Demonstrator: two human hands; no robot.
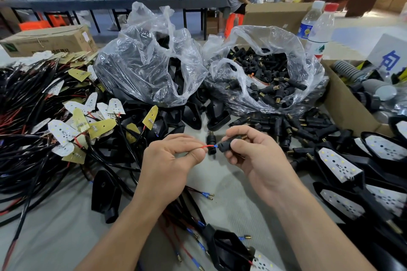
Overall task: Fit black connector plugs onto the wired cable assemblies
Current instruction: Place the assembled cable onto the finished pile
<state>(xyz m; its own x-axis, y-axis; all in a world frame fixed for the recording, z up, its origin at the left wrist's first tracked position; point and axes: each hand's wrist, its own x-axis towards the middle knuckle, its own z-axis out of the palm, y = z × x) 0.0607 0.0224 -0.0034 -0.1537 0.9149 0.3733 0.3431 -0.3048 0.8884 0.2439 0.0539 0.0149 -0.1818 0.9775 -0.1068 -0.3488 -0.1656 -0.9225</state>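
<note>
My left hand (174, 156) pinches a thin red wire (203, 147) with a blue sleeve at its tip. My right hand (253, 152) grips a black connector plug (224, 145) with a brass threaded end; the wire's tip sits at the plug's mouth. Another black plug (211, 138) stands on the table just behind the wire. A pile of wired cable assemblies (44, 121) with white and yellow LED boards lies to the left.
An open plastic bag of black plugs (264, 72) and a bag of black housings (149, 66) stand behind my hands. Finished housings (343, 160) lie at the right, cardboard boxes and two water bottles (317, 28) beyond. People stand at a far table.
</note>
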